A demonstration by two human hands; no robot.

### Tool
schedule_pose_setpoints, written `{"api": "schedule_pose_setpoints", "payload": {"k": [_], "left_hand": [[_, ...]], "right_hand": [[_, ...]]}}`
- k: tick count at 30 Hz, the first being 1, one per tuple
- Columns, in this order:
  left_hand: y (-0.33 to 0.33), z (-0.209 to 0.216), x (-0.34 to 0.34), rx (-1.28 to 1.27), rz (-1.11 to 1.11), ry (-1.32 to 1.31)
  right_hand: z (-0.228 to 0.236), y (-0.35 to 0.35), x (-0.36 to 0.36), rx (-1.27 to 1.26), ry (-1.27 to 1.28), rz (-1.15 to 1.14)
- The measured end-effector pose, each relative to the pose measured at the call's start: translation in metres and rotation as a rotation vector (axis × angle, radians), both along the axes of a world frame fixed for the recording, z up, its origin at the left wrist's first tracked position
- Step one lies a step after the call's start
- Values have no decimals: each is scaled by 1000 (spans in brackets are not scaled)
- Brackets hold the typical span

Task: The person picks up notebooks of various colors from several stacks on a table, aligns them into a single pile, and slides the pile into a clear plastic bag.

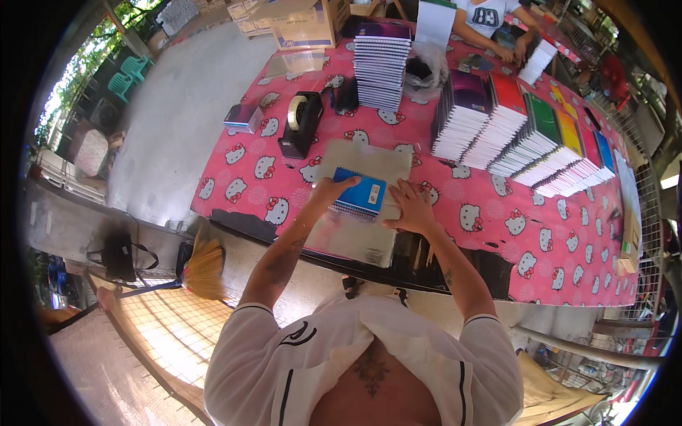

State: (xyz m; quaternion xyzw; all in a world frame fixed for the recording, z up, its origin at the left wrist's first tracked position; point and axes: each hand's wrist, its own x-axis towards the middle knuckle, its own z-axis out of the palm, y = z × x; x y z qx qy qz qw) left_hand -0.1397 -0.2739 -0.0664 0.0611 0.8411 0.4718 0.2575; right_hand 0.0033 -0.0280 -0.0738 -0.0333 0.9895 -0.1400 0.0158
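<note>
At table edge (426,280), left grip (331,192) clasping blue notebook (364,193), right grip (413,207) spread beside it, pink cloth (490,214) stretching rightward

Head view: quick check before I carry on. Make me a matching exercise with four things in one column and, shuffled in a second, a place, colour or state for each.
Things
1. tape dispenser
2. blue notebook
3. broom
4. plastic chairs

Descriptions
A. green, at upper left
B. between the left hand and the right hand
C. black, with a pale roll
D. straw-coloured

Pairs: 1-C, 2-B, 3-D, 4-A
</note>
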Motion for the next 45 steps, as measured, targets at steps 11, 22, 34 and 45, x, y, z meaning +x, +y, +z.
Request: {"api": "schedule_pose_setpoints", "payload": {"k": [11,22,34,45], "left_hand": [[-19,-7,-5,-74,24,289],[-39,-29,-13,512,132,-211],[-46,-24,-6,543,153,-292],[-105,-16,26,106,-627,402]], "right_hand": [[8,-48,-11,-1445,-285,-649],[-6,-51,-2,-1497,-161,-667],[-17,-59,6,-1590,36,-676],[-25,-68,42,-659,86,-96]]}}
